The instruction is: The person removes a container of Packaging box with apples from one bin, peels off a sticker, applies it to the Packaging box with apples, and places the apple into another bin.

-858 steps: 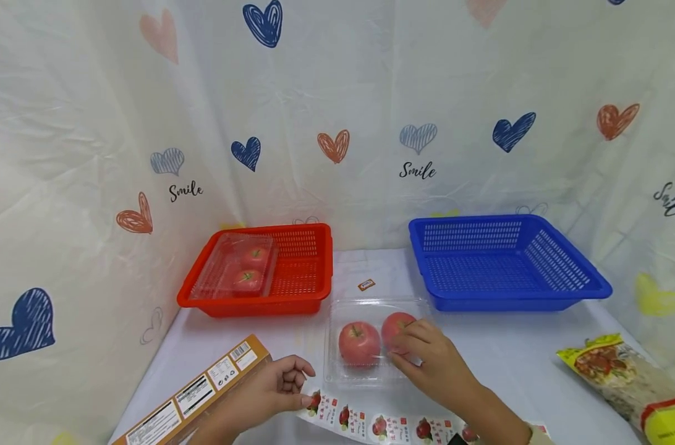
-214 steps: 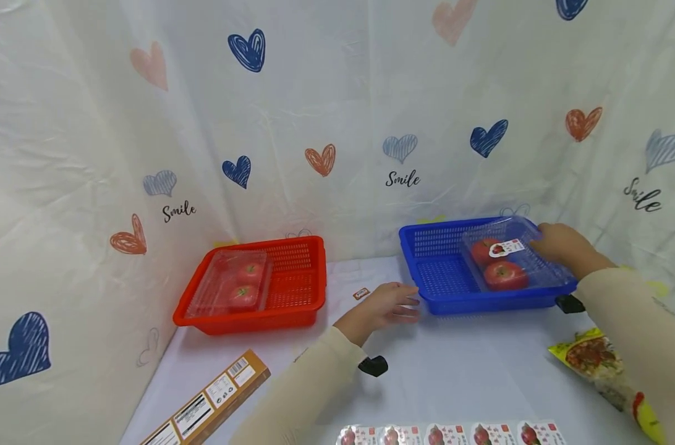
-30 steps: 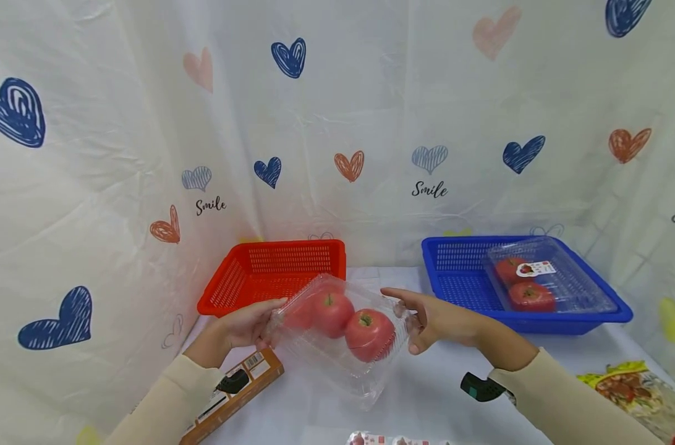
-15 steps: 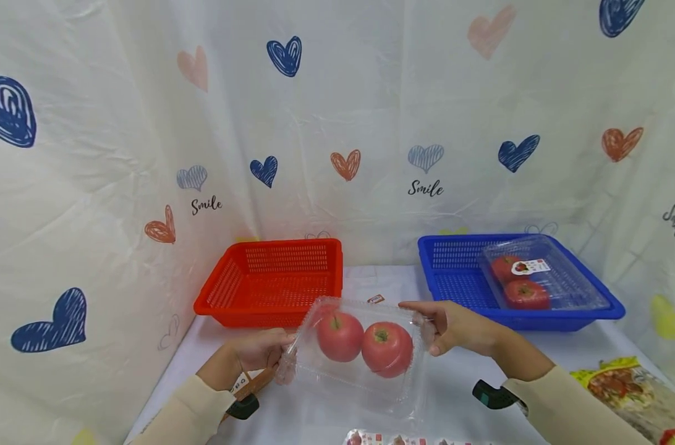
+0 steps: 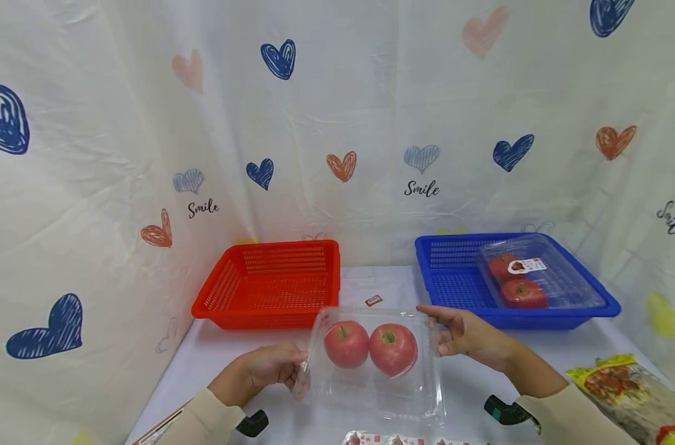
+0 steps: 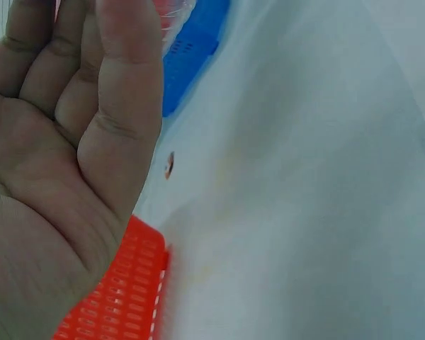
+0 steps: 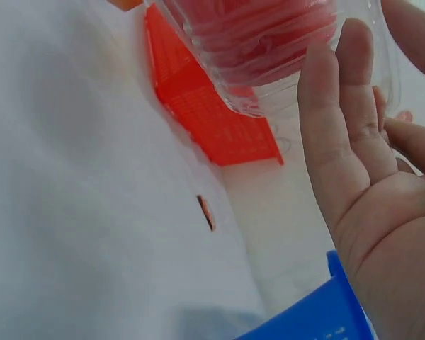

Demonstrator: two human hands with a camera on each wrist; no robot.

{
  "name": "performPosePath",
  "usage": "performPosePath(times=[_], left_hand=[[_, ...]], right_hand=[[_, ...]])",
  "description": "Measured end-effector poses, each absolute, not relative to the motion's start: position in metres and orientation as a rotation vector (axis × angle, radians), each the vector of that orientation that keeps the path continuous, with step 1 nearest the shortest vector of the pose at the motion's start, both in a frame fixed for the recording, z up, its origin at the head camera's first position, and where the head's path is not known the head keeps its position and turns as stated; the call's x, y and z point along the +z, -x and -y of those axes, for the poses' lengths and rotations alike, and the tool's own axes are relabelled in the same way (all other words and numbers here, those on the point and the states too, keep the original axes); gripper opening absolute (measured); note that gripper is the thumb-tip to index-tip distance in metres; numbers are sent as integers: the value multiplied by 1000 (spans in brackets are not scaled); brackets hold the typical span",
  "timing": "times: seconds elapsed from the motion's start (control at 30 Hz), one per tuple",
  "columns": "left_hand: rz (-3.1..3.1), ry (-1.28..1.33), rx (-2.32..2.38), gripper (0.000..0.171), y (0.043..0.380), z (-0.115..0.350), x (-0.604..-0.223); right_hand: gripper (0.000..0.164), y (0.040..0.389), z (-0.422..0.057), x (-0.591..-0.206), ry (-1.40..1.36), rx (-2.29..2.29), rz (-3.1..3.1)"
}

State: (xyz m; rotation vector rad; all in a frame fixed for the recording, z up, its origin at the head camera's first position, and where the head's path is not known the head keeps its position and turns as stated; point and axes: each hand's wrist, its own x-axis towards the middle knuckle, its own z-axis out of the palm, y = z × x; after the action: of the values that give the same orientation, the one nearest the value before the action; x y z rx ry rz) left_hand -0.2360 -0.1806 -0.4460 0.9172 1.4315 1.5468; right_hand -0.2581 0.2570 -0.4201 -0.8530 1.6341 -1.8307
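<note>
A clear plastic clamshell box with two red apples inside is held level at the front centre, above the white table. My left hand grips its left rim with curled fingers. At the right rim, my right hand pinches the edge, its index finger stretched along the far corner. The left wrist view shows the left palm, with the fingertips out of frame. In the right wrist view, the right hand's fingers press against the side of the box.
A red basket stands back left. The blue basket at back right bears another apple box with a label. A strip of apple stickers, a noodle bag, a small orange packet and a long carton lie about.
Earlier, one box went into the blue basket; the other has left the red basket. Over the last second, both hands bring it nearer and turn it from tilted to level.
</note>
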Motion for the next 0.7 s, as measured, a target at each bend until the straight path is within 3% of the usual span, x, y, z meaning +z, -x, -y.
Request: performPosePath(times=[0.13, 0.3, 0.6, 0.7], left_hand=[[-1392, -893, 1532, 74, 232, 178, -453], [-1380, -847, 1515, 77, 226, 172, -459], [-1418, -651, 1507, 42, 232, 160, -469], [-1462, -611, 1500, 42, 234, 156, -472]], right_hand=[[73, 256, -258, -426, 849, -1831, -1691], [71, 251, -262, -430, 783, -1843, -1691], [69, 242, -265, -435, 557, -1904, -1785], [66, 240, -261, -439, 468, -1899, -1891]])
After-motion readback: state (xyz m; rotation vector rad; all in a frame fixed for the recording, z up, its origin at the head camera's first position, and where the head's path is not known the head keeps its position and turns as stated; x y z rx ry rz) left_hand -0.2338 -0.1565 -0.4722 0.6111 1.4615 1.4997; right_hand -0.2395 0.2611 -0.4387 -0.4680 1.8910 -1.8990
